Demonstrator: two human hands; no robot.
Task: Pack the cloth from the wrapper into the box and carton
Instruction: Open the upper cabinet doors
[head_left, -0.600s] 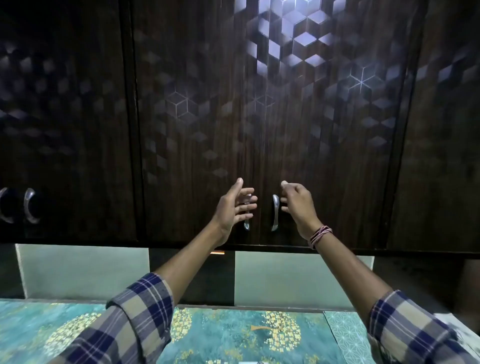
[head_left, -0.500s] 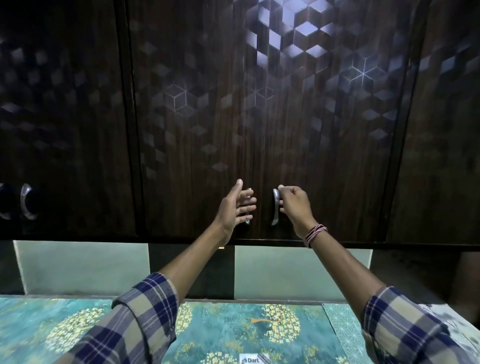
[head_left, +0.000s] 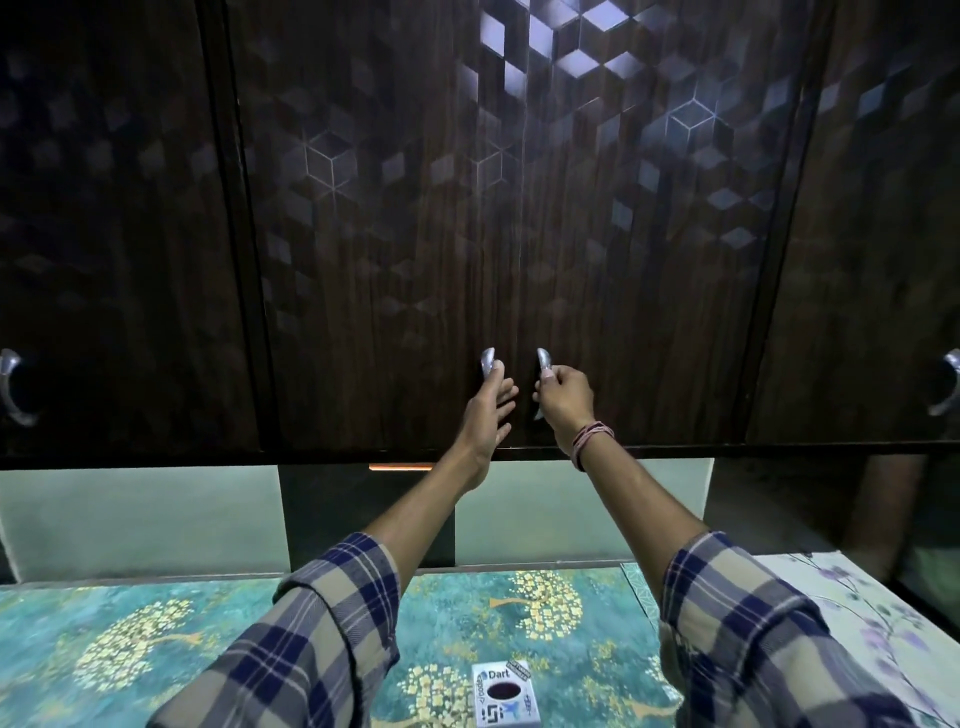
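Both my arms reach up to a dark wooden overhead cupboard. My left hand (head_left: 488, 410) has its fingers hooked on the left metal door handle (head_left: 487, 359). My right hand (head_left: 563, 397) is closed around the right metal door handle (head_left: 543, 358). The two cupboard doors (head_left: 649, 270) look shut. A small white box (head_left: 505, 693) printed "Dart", with a dark round hole on top, lies on the teal patterned surface below, between my sleeves. No cloth, wrapper or carton is in view.
The teal surface with yellow tree prints (head_left: 130, 644) spans the bottom. A pale floral sheet (head_left: 878, 613) lies at the right. More cupboard doors with metal handles (head_left: 10, 387) flank the middle pair; another such handle (head_left: 948, 382) is at the far right. A pale green wall (head_left: 140, 514) runs under the cupboard.
The view has tilted down, bringing the white Dart box into sight. My left hand has gone from hovering open to hooking the left handle. My right hand stays on the right handle.
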